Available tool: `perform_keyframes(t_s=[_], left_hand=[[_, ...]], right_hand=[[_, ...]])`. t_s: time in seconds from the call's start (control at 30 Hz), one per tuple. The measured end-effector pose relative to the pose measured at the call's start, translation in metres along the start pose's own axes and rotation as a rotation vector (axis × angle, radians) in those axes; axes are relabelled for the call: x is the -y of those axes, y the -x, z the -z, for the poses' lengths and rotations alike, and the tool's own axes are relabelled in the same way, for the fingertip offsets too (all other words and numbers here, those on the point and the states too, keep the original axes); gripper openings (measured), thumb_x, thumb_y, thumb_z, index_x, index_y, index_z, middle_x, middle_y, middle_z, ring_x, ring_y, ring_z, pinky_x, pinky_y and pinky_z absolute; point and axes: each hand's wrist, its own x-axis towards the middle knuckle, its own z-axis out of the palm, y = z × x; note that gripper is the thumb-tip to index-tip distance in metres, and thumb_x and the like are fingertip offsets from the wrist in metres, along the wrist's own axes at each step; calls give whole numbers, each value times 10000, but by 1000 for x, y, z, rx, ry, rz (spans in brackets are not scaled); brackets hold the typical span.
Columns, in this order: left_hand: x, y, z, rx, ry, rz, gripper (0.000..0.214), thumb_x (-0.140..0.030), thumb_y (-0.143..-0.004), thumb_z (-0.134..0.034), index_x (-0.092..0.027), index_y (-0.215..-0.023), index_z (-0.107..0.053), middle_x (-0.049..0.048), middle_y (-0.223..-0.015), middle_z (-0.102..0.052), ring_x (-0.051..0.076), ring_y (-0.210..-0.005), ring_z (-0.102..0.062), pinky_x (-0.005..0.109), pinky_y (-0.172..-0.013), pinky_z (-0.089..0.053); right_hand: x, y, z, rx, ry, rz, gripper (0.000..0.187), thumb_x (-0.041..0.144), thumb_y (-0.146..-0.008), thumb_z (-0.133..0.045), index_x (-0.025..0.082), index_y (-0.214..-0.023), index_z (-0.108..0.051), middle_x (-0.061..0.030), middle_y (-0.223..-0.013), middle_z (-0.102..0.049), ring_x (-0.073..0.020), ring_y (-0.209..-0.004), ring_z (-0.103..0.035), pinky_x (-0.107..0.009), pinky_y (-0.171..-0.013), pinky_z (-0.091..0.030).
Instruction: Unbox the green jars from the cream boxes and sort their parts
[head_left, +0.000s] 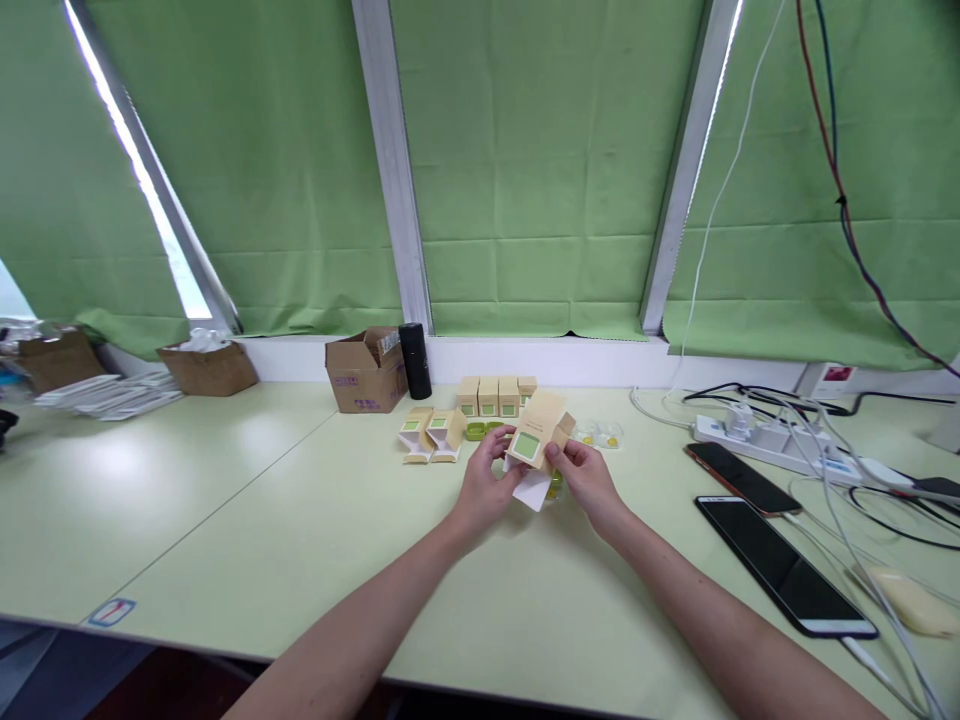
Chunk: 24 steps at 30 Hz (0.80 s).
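Observation:
Both my hands hold one small tan carton (537,432) with a green square window, its top flap open, above the pale green table (247,510). My left hand (484,490) grips its left side together with a white folded sheet (534,488). My right hand (586,478) pinches the carton's right edge. Something yellow-green shows just under the carton. Behind them stands a row of several closed tan cartons (495,396), and two open cartons (433,434) lie to the left.
A brown cardboard box (364,372) and a black cylinder (415,361) stand at the back. Two clear blister shells (600,434) lie right of the cartons. Two phones (780,565), a power strip (772,440) and tangled cables fill the right side. More boxes sit far left.

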Motion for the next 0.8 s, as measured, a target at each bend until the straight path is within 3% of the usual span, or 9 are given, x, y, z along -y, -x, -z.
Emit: perform_keyframes(t_s=[0.27, 0.43, 0.63, 0.8], left_hand=[[-4, 0, -2, 41, 117, 58, 664, -365, -742, -877, -218, -1289, -529, 120, -1160, -744, 273, -1098, -693, 362, -903, -541], [0, -3, 2, 88, 342, 169, 692, -433, -759, -870, -196, -1304, -517, 116, -1083, -776, 258, -986, -733, 364, -889, -545], [3, -7, 9, 126, 561, 279, 703, -363, -723, -909, -184, -1311, -568, 85, -975, -794, 197, -847, -733, 308, -844, -531], [-2, -7, 10, 192, 655, 337, 664, -344, -723, -915, -172, -1289, -615, 85, -981, -784, 181, -856, -722, 298, -855, -526]], right_hand=[[5, 1, 1, -49, -26, 16, 718, 814, -617, -775, 186, -964, -811, -137, -1014, -807, -353, -961, -744, -432, -813, -595], [8, 2, 2, -65, -45, -3, 675, 753, -632, -813, 185, -995, -812, -132, -1044, -806, -324, -939, -749, -412, -808, -600], [12, 4, 3, -80, -42, -25, 633, 714, -611, -845, 178, -946, -816, -135, -1020, -809, -320, -883, -758, -417, -776, -610], [12, 5, 3, -109, -43, -26, 582, 689, -599, -861, 187, -888, -810, -120, -961, -814, -313, -841, -759, -406, -735, -610]])
